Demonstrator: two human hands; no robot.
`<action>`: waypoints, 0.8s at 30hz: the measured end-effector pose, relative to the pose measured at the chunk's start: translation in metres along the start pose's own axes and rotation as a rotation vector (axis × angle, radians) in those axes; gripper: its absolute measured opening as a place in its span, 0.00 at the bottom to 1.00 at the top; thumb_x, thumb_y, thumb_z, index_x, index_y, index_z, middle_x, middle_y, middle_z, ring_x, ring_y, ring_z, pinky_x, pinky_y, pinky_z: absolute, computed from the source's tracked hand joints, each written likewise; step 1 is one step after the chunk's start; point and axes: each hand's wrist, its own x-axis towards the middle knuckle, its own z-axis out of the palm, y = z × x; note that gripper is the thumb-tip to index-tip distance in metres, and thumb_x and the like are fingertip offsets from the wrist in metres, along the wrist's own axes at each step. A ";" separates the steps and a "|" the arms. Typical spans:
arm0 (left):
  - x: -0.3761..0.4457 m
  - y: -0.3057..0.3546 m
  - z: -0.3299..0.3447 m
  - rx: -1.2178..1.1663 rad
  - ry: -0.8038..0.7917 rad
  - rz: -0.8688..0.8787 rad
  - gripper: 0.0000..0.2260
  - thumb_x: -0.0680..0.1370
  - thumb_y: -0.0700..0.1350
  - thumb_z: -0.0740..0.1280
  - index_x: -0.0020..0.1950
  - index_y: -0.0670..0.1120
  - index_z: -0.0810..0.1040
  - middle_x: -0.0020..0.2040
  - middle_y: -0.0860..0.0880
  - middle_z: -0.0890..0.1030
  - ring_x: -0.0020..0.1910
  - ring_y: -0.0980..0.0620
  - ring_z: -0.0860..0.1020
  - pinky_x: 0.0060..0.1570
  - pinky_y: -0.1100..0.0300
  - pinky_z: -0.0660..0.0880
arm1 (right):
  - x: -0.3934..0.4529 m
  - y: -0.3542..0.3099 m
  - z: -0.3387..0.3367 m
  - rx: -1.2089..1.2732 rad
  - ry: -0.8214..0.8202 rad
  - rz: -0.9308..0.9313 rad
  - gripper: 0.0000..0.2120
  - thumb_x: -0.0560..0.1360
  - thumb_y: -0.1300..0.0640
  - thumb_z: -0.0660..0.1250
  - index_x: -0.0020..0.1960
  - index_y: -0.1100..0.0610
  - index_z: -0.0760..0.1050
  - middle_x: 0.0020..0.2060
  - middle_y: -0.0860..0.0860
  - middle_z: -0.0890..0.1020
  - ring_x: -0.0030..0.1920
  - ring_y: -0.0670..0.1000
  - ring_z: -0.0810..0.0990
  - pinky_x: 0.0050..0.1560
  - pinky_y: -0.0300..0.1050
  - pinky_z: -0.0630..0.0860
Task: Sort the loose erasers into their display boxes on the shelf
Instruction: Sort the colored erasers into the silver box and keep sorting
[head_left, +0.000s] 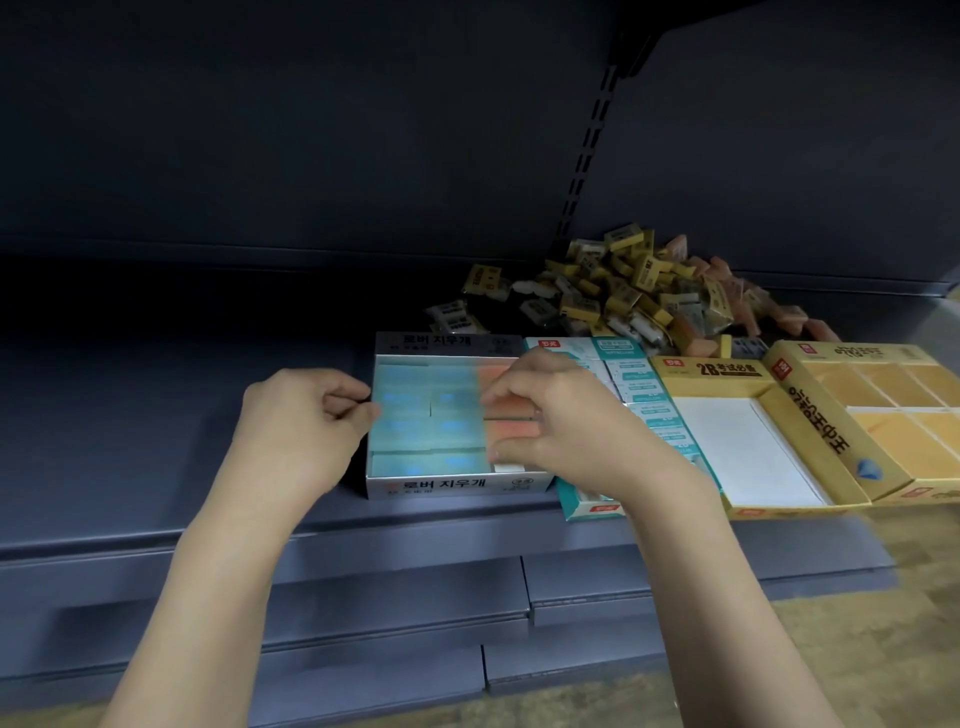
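A white display box (447, 486) with Korean lettering stands on the dark shelf, filled with light blue erasers (415, 415) on its left and orange erasers (493, 374) on its right. My left hand (306, 421) grips the box's left wall with thumb and curled fingers. My right hand (561, 415) hovers over the box's right side, its fingers pinching an orange eraser (511, 408) in the orange column. A heap of loose yellow, white and orange erasers (639, 291) lies behind the boxes at the shelf's back right.
Right of the white box stand a teal box (592, 512) with white-teal erasers, a yellow box (748, 512) with a bare white floor, and another yellow box (904, 410) packed with yellow erasers. Dark shelf surface (182, 395) stretches left. Lower shelf fronts lie below.
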 end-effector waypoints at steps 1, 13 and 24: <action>0.000 0.000 0.000 0.005 0.000 0.004 0.03 0.73 0.42 0.71 0.46 0.48 0.81 0.37 0.56 0.79 0.37 0.63 0.77 0.34 0.76 0.66 | 0.000 0.001 0.000 -0.063 0.018 -0.006 0.19 0.65 0.53 0.76 0.54 0.53 0.80 0.51 0.49 0.75 0.54 0.50 0.71 0.58 0.43 0.68; 0.001 -0.001 0.001 -0.018 -0.019 0.028 0.06 0.74 0.39 0.70 0.50 0.45 0.83 0.37 0.57 0.78 0.36 0.66 0.74 0.29 0.83 0.65 | 0.001 0.008 0.000 -0.138 0.056 -0.031 0.14 0.67 0.48 0.75 0.51 0.48 0.81 0.50 0.45 0.80 0.53 0.51 0.70 0.58 0.49 0.66; 0.003 0.004 0.000 -0.014 -0.065 0.008 0.10 0.74 0.38 0.67 0.53 0.48 0.80 0.42 0.54 0.79 0.38 0.64 0.76 0.29 0.79 0.66 | 0.002 0.008 -0.001 -0.247 0.109 -0.053 0.15 0.68 0.46 0.73 0.53 0.49 0.80 0.53 0.46 0.79 0.55 0.53 0.71 0.54 0.46 0.61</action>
